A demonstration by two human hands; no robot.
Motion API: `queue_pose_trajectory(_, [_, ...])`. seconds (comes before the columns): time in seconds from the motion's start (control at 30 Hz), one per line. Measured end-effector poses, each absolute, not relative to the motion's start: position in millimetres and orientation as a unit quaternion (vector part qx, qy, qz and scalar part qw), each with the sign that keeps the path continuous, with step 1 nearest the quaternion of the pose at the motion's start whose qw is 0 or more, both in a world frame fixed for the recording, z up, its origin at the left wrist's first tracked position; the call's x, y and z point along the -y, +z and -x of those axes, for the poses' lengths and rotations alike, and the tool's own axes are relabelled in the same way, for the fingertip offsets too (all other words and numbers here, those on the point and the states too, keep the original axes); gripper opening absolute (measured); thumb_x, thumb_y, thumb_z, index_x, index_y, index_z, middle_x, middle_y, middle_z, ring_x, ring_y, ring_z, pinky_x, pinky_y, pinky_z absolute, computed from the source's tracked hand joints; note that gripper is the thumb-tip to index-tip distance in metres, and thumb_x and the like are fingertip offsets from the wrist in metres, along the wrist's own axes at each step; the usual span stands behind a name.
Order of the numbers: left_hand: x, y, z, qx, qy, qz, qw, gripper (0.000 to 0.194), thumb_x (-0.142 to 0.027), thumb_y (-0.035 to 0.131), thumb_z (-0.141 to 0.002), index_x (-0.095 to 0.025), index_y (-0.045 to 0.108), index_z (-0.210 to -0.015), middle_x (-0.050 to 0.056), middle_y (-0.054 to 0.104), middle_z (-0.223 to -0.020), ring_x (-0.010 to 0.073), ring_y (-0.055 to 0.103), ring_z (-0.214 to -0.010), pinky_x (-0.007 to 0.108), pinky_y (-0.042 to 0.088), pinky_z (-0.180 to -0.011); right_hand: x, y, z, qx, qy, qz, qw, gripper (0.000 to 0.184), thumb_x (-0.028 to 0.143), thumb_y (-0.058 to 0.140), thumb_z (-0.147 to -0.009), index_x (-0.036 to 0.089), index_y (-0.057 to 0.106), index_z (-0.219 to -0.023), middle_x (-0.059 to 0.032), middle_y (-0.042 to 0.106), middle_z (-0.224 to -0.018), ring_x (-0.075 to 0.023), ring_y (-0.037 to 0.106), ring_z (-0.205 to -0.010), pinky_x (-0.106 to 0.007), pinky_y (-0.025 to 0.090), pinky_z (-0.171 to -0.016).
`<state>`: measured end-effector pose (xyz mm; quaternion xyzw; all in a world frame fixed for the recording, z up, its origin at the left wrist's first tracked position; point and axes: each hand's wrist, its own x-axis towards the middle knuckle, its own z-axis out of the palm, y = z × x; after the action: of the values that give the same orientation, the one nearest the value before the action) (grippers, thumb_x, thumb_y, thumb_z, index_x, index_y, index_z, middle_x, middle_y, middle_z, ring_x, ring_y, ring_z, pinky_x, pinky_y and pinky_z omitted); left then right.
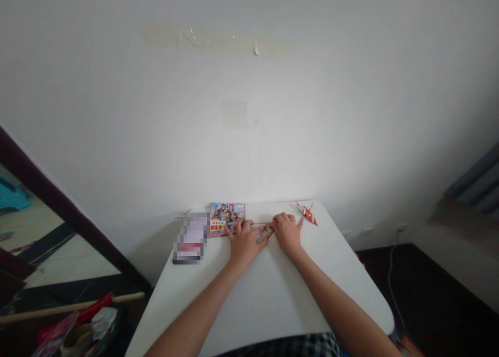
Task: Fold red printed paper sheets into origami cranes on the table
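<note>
A small folded piece of printed paper [265,233] lies on the white table between my two hands. My left hand [245,242] rests over its left side, with the fingers bent and the thumb at the paper's near edge. On the right end, the curled fingers of my right hand [287,235] press the paper down, hiding part of it. Just beyond my left fingers is a printed flyer [228,212] with a picture of people and a price. A red and white folded paper crane [307,213] sits to the right of my right hand.
A blurred-out phone-like slab [191,238] lies at the table's left edge. The white table [265,305] meets a wall [312,128] at the back. A dark-framed mirror-like panel [74,211] leans on the left, above a bin with red wrapping. A cable [391,274] hangs at right.
</note>
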<state>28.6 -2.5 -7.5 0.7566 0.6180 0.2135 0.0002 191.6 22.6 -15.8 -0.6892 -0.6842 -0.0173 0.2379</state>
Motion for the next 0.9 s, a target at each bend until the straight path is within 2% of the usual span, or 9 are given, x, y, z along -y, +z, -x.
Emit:
queue_pose_trajectory(0.07, [2.5, -6.8, -28.3, -0.622, 0.214, -0.753, 0.003, 0.038, -0.061, 0.062, -0.084, -0.050, 0.069, -0.119, 0.004, 0.057, -0.138, 0.0365, 0.034, -0.136, 0.076, 0.002, -0.113, -22.0, -17.1, -196.5, 0.676, -0.002, 0.689, 0.263, 0.023, 0.038, 0.052, -0.098, 0.029, 0.064, -0.115, -0.0064, 0.064, -0.118, -0.0276, 0.050, -0.119, -0.063, 0.021, -0.111])
queue_pose_trajectory(0.13, [2.3, -6.6, -28.0, -0.626, 0.214, -0.750, 0.007, 0.039, -0.062, 0.062, -0.083, -0.050, 0.069, -0.119, 0.004, 0.055, -0.142, 0.0372, 0.032, -0.138, 0.075, 0.001, -0.113, -21.9, -19.3, -204.4, 0.666, 0.007, 0.684, 0.299, 0.027, 0.034, 0.054, -0.096, 0.028, 0.064, -0.121, -0.0080, 0.064, -0.120, -0.0272, 0.052, -0.116, -0.052, 0.031, -0.108])
queue_pose_trajectory(0.27, [0.9, -7.9, -27.3, -0.632, 0.205, -0.747, 0.012, 0.041, -0.066, 0.061, -0.082, -0.055, 0.066, -0.121, 0.001, 0.051, -0.148, 0.0382, 0.030, -0.141, 0.076, 0.003, -0.113, -22.5, -24.9, -222.5, 0.673, 0.030, 0.640, 0.370, 0.021, 0.031, 0.057, -0.093, 0.025, 0.073, -0.106, -0.0080, 0.065, -0.109, -0.0242, 0.057, -0.107, -0.037, 0.042, -0.097])
queue_pose_trajectory(0.37, [-0.5, -9.3, -26.8, -0.633, 0.200, -0.748, 0.012, 0.041, -0.067, 0.059, -0.082, -0.056, 0.065, -0.121, 0.000, 0.050, -0.149, 0.0383, 0.030, -0.142, 0.077, 0.004, -0.112, -21.8, -27.2, -229.3, 0.698, 0.047, 0.607, 0.376, 0.016, 0.027, 0.064, -0.089, 0.026, 0.078, -0.095, -0.0067, 0.066, -0.103, -0.0221, 0.057, -0.102, -0.034, 0.043, -0.093])
queue_pose_trajectory(0.47, [-0.9, -10.4, -26.5, -0.632, 0.204, -0.747, 0.011, 0.041, -0.069, 0.057, -0.083, -0.056, 0.065, -0.121, 0.000, 0.050, -0.149, 0.0386, 0.029, -0.142, 0.077, 0.004, -0.112, -19.1, -26.3, -227.9, 0.707, 0.058, 0.604, 0.363, 0.014, 0.026, 0.068, -0.085, 0.028, 0.080, -0.092, -0.0058, 0.067, -0.104, -0.0217, 0.055, -0.104, -0.034, 0.042, -0.095])
queue_pose_trajectory(0.67, [-0.2, -10.5, -27.8, -0.638, 0.203, -0.743, 0.010, 0.043, -0.070, 0.056, -0.082, -0.055, 0.066, -0.121, 0.000, 0.049, -0.151, 0.0391, 0.029, -0.142, 0.077, 0.005, -0.112, -12.0, -18.5, -219.5, 0.693, 0.061, 0.645, 0.315, 0.011, 0.033, 0.072, -0.084, 0.036, 0.080, -0.091, -0.0034, 0.066, -0.109, -0.0229, 0.052, -0.113, -0.037, 0.034, -0.105])
queue_pose_trajectory(0.9, [2.1, -3.6, -29.4, -0.644, 0.187, -0.742, 0.016, 0.042, -0.068, 0.057, -0.083, -0.054, 0.066, -0.121, 0.000, 0.049, -0.150, 0.0392, 0.028, -0.143, 0.076, 0.008, -0.113, -10.5, -13.8, -218.1, 0.671, 0.054, 0.683, 0.283, 0.015, 0.041, 0.068, -0.086, 0.036, 0.081, -0.092, -0.0036, 0.066, -0.105, -0.0219, 0.053, -0.110, -0.033, 0.034, -0.102])
